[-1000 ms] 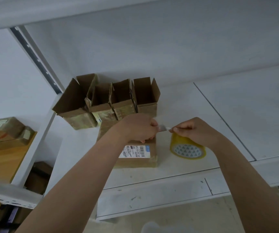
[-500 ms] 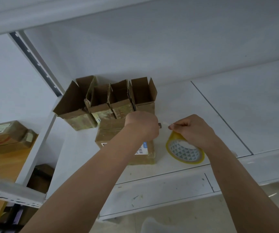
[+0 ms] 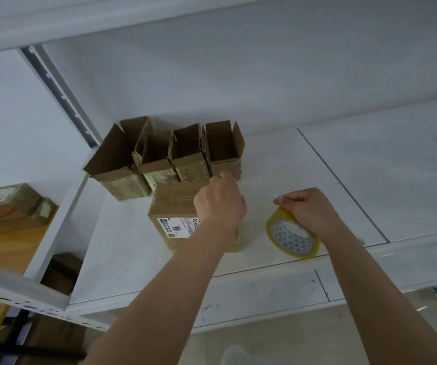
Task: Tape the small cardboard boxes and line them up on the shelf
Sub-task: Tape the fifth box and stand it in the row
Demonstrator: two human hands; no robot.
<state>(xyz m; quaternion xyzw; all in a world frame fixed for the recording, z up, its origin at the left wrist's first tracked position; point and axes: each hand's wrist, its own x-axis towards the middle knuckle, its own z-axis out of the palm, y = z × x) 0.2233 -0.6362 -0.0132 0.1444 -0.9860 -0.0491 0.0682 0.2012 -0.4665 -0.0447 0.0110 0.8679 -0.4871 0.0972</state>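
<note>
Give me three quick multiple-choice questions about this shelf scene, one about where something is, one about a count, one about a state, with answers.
1. Where is the tape roll?
A. on the shelf, right of the closed box
B. inside an open box
C. on the floor

2. How many open boxes stand in the back row?
A. two
B. four
C. six

3. What is the right hand doing?
A. hanging free
B. resting on the roll with its grip on it
C. holding scissors

Answers: 1 A, the roll stands on the shelf board beside the labelled box. 2 B, four boxes with raised flaps stand side by side. 3 B, its fingers close over the roll's top edge, while the left hand is at the closed box.
</note>
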